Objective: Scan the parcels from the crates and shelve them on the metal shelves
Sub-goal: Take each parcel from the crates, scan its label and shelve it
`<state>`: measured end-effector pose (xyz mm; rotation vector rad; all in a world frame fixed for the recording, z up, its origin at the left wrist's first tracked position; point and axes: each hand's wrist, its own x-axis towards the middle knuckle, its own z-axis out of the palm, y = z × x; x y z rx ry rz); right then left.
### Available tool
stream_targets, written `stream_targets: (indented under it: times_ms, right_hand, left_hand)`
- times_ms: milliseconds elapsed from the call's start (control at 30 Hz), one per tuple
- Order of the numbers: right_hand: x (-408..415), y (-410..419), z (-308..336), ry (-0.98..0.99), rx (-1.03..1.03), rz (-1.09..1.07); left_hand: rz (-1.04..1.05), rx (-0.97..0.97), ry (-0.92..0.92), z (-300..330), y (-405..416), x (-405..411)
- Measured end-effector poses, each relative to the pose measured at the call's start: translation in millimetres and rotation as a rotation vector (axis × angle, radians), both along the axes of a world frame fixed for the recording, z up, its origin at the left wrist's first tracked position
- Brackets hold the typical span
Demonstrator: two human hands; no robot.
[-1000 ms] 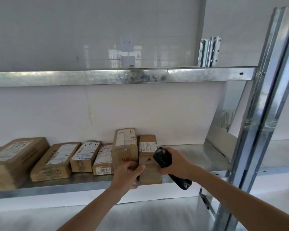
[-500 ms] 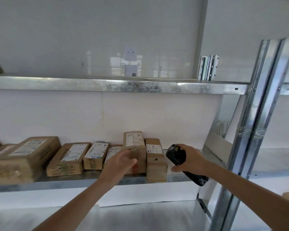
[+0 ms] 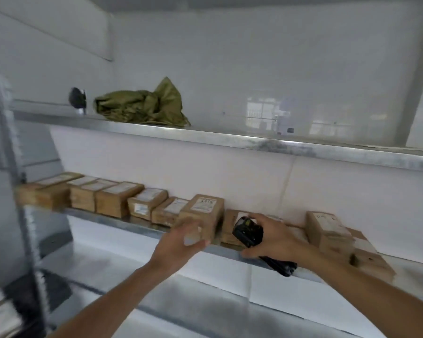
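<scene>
At the far left we see a metal upright [image 3: 9,167], and from it a row of brown parcels [image 3: 119,202] runs rightward along the middle shelf [image 3: 122,224], most lying flat with their labels up and their long axes going front to back, narrow ends toward us. Above, on the upper shelf [image 3: 205,137], sit a dark object [image 3: 77,97] and a crumpled green bag [image 3: 144,106]. Next along the row stands the tall parcel [image 3: 203,215] — label on top, long axis also running back toward the wall, short face at the shelf's front lip. Our left hand [image 3: 181,242] is at that face with fingers spread and relaxed; the blur keeps us from telling whether it touches the box, and it grips nothing. Just right, our right hand [image 3: 276,240] is wrapped around the black scanner [image 3: 248,231], its head tilted up-left toward the row, its handle hanging below the shelf edge. Further right stand two more boxes [image 3: 327,230], close to the front. We judge the risk to be here: the tall parcel sits near the lip, so a careless brush from either hand could tip it off — and the scanner, swung low, could knock the shelf edge or a neighbouring box.
</scene>
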<state>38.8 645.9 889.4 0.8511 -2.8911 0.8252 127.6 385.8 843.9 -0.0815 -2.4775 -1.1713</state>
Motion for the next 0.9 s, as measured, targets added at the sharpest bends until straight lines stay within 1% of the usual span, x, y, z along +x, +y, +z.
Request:
stream_targets:
  times_ms: [100, 200, 400, 533, 667, 767, 900]
  right_hand:
    - [16, -118, -12, -0.016, 0.006, 0.148]
    - [44, -236, -25, -0.022, 0.008, 0.299]
    - [111, -451, -69, -0.112, 0.079, 0.581]
    - [153, -580, -108, -0.183, 0.110, 0.770]
    - [181, -698, -157, -0.230, 0.162, 0.915]
    - [199, -775, -201, -0.289, 0.229, 0.962]
    - [228, -854, -262, -0.326, 0.314, 0.996]
  left_hand:
    - [0.242, -0.046, -0.082, -16, -108, 52]
    - [0.426, -0.030, -0.143, -30, -206, 119]
    - [0.800, -0.048, -0.242, -73, -367, 252]
    - [1.023, -0.043, -0.287, -104, -448, 324]
    - [1.191, 0.057, -0.364, -146, -521, 371]
    - [1.288, 0.132, -0.427, -182, -565, 393]
    - [1.372, 0.195, -0.489, -237, -610, 416]
